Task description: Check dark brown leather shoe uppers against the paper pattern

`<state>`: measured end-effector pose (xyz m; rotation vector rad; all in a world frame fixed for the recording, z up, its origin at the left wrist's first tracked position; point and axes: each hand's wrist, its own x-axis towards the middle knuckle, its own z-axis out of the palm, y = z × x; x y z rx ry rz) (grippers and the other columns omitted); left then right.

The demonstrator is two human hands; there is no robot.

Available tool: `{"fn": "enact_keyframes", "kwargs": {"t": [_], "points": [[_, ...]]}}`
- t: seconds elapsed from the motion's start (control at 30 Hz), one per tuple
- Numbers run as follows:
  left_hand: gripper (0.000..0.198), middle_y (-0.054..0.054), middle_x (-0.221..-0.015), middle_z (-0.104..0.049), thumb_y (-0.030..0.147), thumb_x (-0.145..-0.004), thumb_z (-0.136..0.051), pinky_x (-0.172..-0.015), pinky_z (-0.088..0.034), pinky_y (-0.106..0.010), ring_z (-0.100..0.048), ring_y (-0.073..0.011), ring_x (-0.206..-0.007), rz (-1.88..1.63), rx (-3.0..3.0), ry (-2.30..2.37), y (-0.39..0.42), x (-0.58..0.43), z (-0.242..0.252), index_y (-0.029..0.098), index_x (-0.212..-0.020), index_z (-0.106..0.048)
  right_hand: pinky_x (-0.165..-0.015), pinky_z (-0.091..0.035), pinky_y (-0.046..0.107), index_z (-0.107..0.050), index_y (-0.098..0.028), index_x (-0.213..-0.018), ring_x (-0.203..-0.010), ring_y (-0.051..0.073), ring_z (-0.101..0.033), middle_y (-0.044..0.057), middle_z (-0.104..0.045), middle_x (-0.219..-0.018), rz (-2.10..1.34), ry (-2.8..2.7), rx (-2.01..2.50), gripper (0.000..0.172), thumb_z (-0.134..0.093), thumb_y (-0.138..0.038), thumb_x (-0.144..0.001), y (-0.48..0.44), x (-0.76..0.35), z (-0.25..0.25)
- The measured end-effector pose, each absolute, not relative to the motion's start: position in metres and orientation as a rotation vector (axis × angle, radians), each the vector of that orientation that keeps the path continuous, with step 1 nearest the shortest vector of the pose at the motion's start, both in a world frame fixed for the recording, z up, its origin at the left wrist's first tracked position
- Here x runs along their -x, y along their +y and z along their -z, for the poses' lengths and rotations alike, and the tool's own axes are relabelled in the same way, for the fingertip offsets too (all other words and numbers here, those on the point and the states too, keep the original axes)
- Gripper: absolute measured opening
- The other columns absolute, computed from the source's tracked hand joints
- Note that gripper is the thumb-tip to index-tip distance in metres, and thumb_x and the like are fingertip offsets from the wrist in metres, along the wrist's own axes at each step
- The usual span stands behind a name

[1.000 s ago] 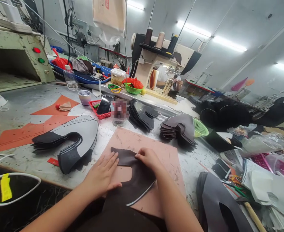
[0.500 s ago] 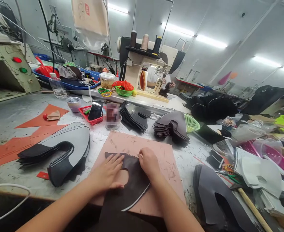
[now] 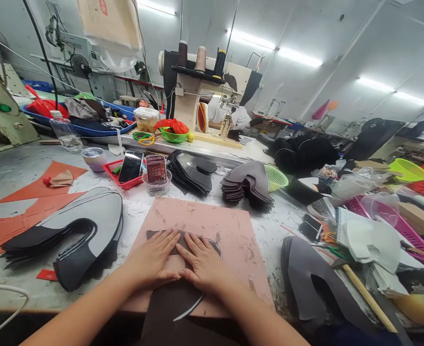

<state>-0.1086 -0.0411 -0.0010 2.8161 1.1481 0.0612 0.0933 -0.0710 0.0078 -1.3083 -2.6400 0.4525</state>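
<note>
A dark brown, curved shoe-upper piece (image 3: 174,300) with a pale edge lies on a pink board (image 3: 205,214), its lower end hanging over the board's near side. My left hand (image 3: 152,259) rests flat on the piece's left part, fingers stretched out. My right hand (image 3: 205,264) also lies flat on it, fingers spread. The two thumbs meet or nearly meet in the middle. Much of the piece is hidden under both hands.
Stacks of cut shoe pieces lie left (image 3: 104,211), right (image 3: 305,283) and beyond the board (image 3: 246,180). A wooden-handled tool (image 3: 368,298) is at the right. Farther back stand a phone (image 3: 156,169) in a plastic tub, a red basket (image 3: 120,179) and a sewing machine (image 3: 193,89).
My right hand, curled at the piece's upper right edge before, now lies flat beside my left hand. The left hand stays flat on the piece. The camera view has shifted slightly.
</note>
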Motion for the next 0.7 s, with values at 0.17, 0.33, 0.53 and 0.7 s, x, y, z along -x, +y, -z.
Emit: {"fn": "enact_keyframes", "kwargs": {"t": [0.17, 0.33, 0.53, 0.7], "points": [[0.083, -0.015, -0.136, -0.034, 0.071, -0.07, -0.031, -0.1, -0.021, -0.04, -0.031, -0.0277, -0.124, -0.047, -2.815, 1.256, -0.047, 0.105, -0.003, 0.014, -0.131, -0.03, -0.105, -0.013, 0.044, -0.023, -0.022, -0.135, -0.129, 0.023, -0.018, 0.007, -0.022, -0.141, -0.495, -2.453, 1.539, 0.061, -0.032, -0.052, -0.083, -0.084, -0.1, -0.003], [0.076, -0.012, -0.137, -0.032, 0.072, -0.066, -0.035, -0.096, -0.025, -0.045, -0.032, -0.0315, -0.122, -0.032, -2.826, 1.287, -0.049, 0.104, -0.007, 0.029, -0.129, -0.034, -0.103, -0.012, 0.051, -0.027, -0.017, -0.134, -0.128, 0.028, -0.019, 0.011, -0.025, -0.139, -0.429, -2.153, 1.966, 0.063, -0.034, -0.051, -0.082, -0.095, -0.148, 0.011], [0.085, -0.028, -0.111, -0.054, 0.073, -0.065, -0.037, -0.066, -0.045, -0.048, -0.054, -0.0396, -0.096, 0.125, -2.627, 1.809, -0.054, 0.067, -0.033, 0.009, -0.122, -0.046, -0.104, -0.013, 0.049, -0.031, -0.013, -0.131, -0.129, 0.025, -0.017, 0.012, -0.026, -0.139, -0.123, -1.836, 2.06, 0.058, -0.028, -0.046, -0.084, -0.09, -0.193, -0.007], [0.049, -0.01, -0.062, -0.065, 0.045, -0.084, -0.032, -0.056, -0.047, -0.035, -0.063, -0.0242, -0.062, -0.189, -2.817, 1.427, -0.051, 0.046, -0.038, 0.014, -0.068, -0.067, -0.099, -0.031, 0.036, -0.05, -0.015, -0.118, -0.116, 0.019, -0.043, 0.009, -0.051, -0.123, -0.371, -2.182, 1.584, 0.04, -0.034, -0.027, -0.084, -0.067, -0.155, -0.038]]}}
